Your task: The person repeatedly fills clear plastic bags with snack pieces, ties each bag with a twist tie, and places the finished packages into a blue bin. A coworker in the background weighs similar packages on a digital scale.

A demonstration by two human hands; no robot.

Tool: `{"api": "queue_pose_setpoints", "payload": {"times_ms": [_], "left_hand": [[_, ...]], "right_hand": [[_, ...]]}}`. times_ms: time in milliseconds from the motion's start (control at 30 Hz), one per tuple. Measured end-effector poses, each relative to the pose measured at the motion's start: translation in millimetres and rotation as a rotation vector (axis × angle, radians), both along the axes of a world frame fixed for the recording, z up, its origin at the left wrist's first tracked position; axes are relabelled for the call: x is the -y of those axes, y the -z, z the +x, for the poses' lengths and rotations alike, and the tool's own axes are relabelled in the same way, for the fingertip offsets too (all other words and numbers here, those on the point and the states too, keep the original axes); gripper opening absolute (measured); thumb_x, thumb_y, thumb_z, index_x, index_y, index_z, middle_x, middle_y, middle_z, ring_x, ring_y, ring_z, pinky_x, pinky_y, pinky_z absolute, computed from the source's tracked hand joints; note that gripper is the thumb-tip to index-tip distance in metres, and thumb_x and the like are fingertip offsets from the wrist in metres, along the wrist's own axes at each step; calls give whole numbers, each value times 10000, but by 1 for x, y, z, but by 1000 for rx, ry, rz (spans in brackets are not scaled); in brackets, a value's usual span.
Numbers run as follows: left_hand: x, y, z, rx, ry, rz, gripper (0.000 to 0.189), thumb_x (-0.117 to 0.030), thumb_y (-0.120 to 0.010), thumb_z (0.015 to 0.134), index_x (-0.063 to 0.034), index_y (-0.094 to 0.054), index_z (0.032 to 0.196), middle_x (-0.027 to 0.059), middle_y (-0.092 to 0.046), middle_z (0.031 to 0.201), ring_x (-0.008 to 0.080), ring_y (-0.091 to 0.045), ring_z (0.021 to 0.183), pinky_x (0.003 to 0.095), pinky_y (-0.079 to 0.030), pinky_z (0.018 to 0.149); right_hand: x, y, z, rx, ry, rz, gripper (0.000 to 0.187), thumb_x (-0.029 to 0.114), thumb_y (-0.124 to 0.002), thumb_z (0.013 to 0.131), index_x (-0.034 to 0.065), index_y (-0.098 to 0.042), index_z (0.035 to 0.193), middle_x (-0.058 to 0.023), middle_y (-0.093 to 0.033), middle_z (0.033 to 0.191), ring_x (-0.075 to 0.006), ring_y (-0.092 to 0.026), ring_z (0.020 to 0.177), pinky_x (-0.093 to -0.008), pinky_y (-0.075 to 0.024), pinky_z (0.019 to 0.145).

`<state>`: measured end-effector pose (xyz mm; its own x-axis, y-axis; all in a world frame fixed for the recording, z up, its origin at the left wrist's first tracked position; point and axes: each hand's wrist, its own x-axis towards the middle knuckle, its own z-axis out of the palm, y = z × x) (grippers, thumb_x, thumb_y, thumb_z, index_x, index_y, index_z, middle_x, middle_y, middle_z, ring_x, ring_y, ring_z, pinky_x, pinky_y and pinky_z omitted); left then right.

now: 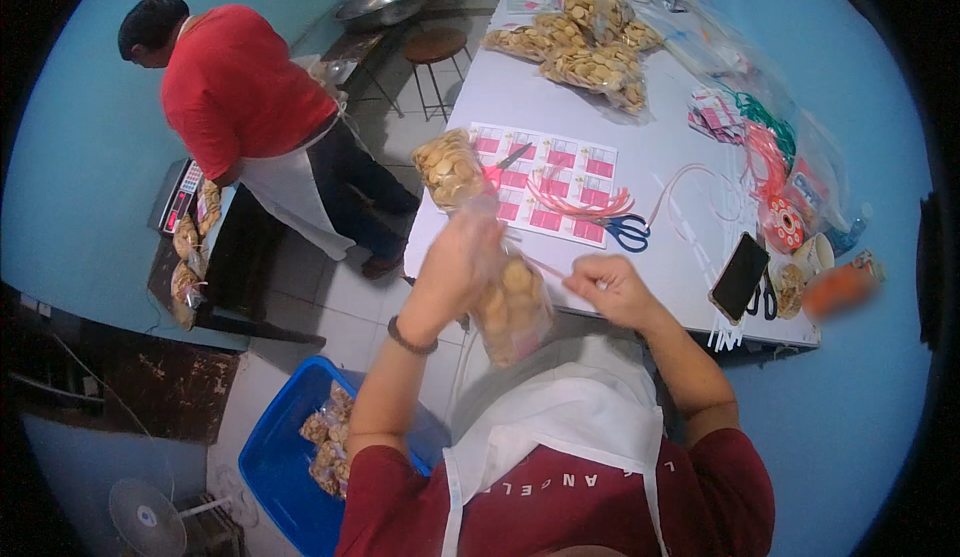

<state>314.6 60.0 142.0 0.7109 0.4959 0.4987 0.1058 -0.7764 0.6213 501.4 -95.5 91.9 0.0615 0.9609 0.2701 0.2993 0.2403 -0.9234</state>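
My left hand (pixel 459 268), blurred, grips the gathered neck of a clear plastic bag of round biscuits (pixel 514 306). This bag hangs in front of the table's near edge, close to my apron. Pinched in my right hand (pixel 615 291) is the end of a pink ribbon (pixel 551 266), which stretches towards the bag's neck. Just beyond my left hand, another filled bag (pixel 448 168) lies on the table corner. Printed label sheets (pixel 592 153) lie beside it, with pink-handled scissors (pixel 504 167), cut pink ribbons (pixel 574 201) and blue-handled scissors (pixel 626 231) on top.
More biscuit bags (pixel 592 62) are piled up the white table (pixel 667 129). At right are a ribbon spool (pixel 784 223), a phone (pixel 739 276) and a cup (pixel 814 257). A blue bin (pixel 262 437) holds bags at lower left. A person in red (pixel 232 84) stands near a scale (pixel 178 197).
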Motion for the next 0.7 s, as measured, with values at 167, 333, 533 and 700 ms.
{"api": "queue_pose_setpoints", "payload": {"times_ms": [167, 333, 533, 700], "left_hand": [[6, -10, 19, 208, -55, -68, 259, -229, -490, 1041, -7, -584, 946, 124, -566, 831, 302, -573, 786, 383, -465, 714], [21, -15, 24, 567, 249, -845, 382, -321, -433, 1092, -39, -560, 867, 17, -527, 812, 132, -493, 760, 292, -421, 691], [17, -49, 10, 108, 184, -39, 180, -144, -523, 1012, -13, -586, 906, 113, -534, 797, 236, -553, 728, 344, -464, 674], [19, -60, 27, 226, -77, 510, 178, -112, -543, 1002, -13, -581, 859, 128, -523, 758, 293, -553, 719, 390, -474, 627]], "right_hand": [[4, 13, -54, -340, -334, -178, 190, 182, -616, 1019, 24, -654, 920, 37, -589, 795, -68, -532, 776, -264, -455, 715], [-21, 17, -29, 107, -14, 57, 173, 151, -656, 953, 45, -583, 837, -20, -545, 727, -165, -557, 712, -329, -458, 689], [-28, -27, 41, 364, 281, 503, 281, 73, -666, 883, 21, -494, 667, -98, -442, 601, -246, -472, 533, -402, -358, 520], [10, -60, 19, 163, 196, 381, 307, 65, -652, 909, 17, -474, 665, -79, -438, 593, -217, -431, 531, -383, -339, 534]]}}
